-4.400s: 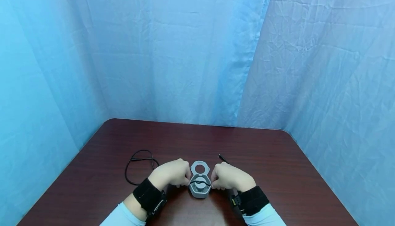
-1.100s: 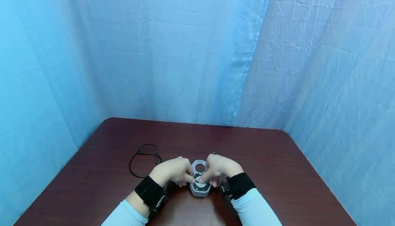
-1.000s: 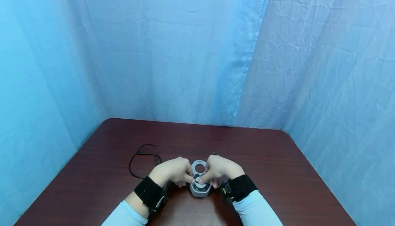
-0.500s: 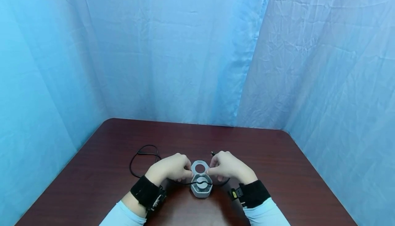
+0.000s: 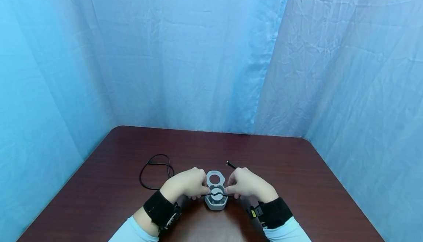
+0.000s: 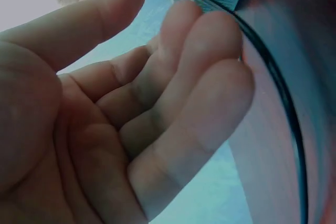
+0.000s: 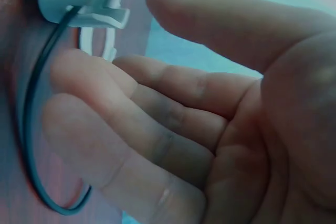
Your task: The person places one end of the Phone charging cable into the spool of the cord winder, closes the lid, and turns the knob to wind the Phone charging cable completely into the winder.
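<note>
A small grey octagonal cable winder case (image 5: 216, 206) stands on the table, its ring-shaped lid (image 5: 209, 179) folded open to the far side. Across its round hub lies a black cable (image 5: 216, 194) that leaves through both sides. My left hand (image 5: 186, 183) is at the case's left side, thumb apart from loosely bent fingers. In the left wrist view the cable (image 6: 286, 98) passes beyond those fingertips. On the other side my right hand (image 5: 251, 185) is held alike, its thumb near the case's edge. The right wrist view shows the cable (image 7: 27, 114) curving past its fingers, none of it gripped.
The longer part of the cable lies in a loop (image 5: 140, 177) at the left of the dark wooden table (image 5: 281, 154). Its plug end (image 5: 230, 164) points away beyond my right hand. Blue curtains (image 5: 198, 69) surround the table's far edge and sides.
Earlier both hands held the cable taut across the case, then the thumbs went over the hub. Both hands then drew apart, baring the cable, and are now back close to the case's sides.
</note>
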`<state>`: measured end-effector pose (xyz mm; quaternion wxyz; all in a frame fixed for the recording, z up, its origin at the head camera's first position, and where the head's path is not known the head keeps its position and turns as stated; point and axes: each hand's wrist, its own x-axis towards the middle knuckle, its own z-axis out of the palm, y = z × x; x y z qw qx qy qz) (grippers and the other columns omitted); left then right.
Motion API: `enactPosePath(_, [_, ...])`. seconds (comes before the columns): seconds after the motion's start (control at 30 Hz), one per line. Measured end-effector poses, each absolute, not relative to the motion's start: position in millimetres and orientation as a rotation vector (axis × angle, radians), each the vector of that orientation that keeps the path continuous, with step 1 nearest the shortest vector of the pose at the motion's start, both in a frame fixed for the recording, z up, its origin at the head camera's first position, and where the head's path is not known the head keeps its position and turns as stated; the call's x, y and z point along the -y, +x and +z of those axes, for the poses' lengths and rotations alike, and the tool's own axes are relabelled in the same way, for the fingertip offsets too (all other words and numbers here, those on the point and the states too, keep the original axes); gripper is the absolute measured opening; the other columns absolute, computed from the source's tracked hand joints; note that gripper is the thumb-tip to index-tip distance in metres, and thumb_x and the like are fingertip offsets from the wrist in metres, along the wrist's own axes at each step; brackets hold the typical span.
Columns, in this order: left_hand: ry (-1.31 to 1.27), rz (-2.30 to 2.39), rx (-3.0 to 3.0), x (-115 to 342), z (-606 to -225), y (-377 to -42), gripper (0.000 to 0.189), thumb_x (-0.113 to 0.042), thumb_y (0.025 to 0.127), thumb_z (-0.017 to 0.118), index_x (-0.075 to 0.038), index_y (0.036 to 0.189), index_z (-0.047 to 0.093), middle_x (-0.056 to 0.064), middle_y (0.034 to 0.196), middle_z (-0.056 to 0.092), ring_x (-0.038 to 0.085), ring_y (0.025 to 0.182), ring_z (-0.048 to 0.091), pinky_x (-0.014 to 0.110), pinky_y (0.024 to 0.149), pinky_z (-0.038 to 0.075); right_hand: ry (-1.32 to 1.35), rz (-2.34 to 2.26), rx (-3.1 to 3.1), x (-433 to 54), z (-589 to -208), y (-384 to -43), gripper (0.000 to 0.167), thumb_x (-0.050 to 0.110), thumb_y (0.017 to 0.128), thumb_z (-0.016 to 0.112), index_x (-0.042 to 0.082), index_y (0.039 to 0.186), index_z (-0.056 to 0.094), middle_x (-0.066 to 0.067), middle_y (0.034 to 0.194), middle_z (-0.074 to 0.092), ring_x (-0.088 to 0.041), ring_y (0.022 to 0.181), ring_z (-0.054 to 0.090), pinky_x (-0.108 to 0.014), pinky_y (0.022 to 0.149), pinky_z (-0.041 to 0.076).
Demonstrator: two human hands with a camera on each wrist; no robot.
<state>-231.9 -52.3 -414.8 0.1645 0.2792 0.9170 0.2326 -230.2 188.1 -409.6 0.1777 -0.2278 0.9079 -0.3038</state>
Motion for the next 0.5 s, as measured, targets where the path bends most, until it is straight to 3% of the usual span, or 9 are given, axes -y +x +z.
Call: enactPosePath(0.5, [0.757, 0.619, -2.63, 51, -424, -231, 0.031, -0.024, 0.096, 0.071, -0.015, 0.067, 0.07, 0.0, 0.059, 0.064, 0.014, 0.051, 0.063, 0.027, 0.049, 0.049, -0.573, -0.827, -2.552, -182, -425, -229, 0.026, 0.019, 0.092, 0.075, 0.01, 0.068, 0.075, -0.004, 0.057, 0.066, -0.023, 0.052, 0.067, -0.037, 0.05, 0.056])
